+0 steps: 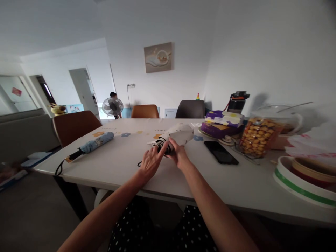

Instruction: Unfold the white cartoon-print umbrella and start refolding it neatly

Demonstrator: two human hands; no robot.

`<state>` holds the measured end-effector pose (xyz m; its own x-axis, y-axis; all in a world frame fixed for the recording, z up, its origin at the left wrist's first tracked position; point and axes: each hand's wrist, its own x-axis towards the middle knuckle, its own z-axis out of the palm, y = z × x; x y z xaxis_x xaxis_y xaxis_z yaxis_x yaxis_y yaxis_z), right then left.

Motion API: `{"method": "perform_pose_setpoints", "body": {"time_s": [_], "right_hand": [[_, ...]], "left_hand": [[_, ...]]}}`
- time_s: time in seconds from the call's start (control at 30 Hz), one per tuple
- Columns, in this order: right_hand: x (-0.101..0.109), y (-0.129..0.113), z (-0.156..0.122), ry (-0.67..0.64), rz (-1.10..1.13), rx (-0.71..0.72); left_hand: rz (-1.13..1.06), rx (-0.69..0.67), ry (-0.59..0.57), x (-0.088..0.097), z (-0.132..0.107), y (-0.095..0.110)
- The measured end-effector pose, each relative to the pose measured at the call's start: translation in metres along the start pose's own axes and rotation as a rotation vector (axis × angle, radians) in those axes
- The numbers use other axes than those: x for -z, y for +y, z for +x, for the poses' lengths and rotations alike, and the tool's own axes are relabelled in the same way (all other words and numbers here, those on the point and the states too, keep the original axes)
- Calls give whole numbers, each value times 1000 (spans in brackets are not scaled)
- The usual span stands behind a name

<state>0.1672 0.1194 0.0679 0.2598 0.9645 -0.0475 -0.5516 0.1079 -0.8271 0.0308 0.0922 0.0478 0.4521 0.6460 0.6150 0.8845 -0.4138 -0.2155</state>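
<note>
A white folding umbrella (181, 134) with dark markings lies over the middle of the table, its cloth loosely bunched and puffed out at the far end. My right hand (177, 151) is closed around the cloth near its ribs. Against the dark rib ends and handle side rests my left hand (152, 161), its fingers bent around that end and the index finger stretched toward my right hand. Both hands hide much of the handle; a bit of black strap shows beside the left wrist. To the left lies a blue folded umbrella (97, 142) with a black handle and wrist loop.
On the right are a black phone (221, 152), purple tissue packs (223, 123), a dark bottle (236, 101), a jar of brown snacks (258, 136) and stacked bowls (301, 180). Chairs (145, 111) line the far side. A person stands behind a fan (112, 106).
</note>
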Motion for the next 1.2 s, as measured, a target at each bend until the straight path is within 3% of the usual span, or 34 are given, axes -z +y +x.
{"method": "perform_pose_setpoints", "body": {"time_s": [0.13, 0.33, 0.43, 0.5, 0.57, 0.63, 0.73, 0.8, 0.9, 1.0, 1.1, 1.2], "right_hand": [[1, -2, 1, 160, 102, -99], [5, -3, 4, 193, 187, -47], [5, 0, 5, 136, 182, 32], [3, -1, 3, 52, 193, 58], [0, -5, -2, -76, 223, 39], [-2, -10, -6, -226, 253, 2], [2, -13, -4, -293, 267, -30], [9, -11, 2, -148, 236, -100], [20, -2, 14, 156, 95, -190], [24, 7, 22, 296, -49, 0], [23, 10, 26, 254, -118, 274], [25, 7, 28, 268, -114, 387]], "left_hand": [[-107, 41, -17, -1, 0, 7], [-381, 298, -287, 7, 19, 15], [-820, 403, -482, 9, 24, 4], [-1289, 467, -686, 10, 23, -5], [-1711, 534, -795, 13, 20, -10], [-1931, 591, -724, 17, 15, -11], [-1869, 610, -493, 26, 11, -9], [-1578, 599, -342, 31, 10, -13], [-896, 561, -106, 34, 11, -28], [-506, 563, -4, 31, 10, -44], [-625, 678, 0, 22, 7, -49], [-1092, 806, 9, 13, 7, -46]]}}
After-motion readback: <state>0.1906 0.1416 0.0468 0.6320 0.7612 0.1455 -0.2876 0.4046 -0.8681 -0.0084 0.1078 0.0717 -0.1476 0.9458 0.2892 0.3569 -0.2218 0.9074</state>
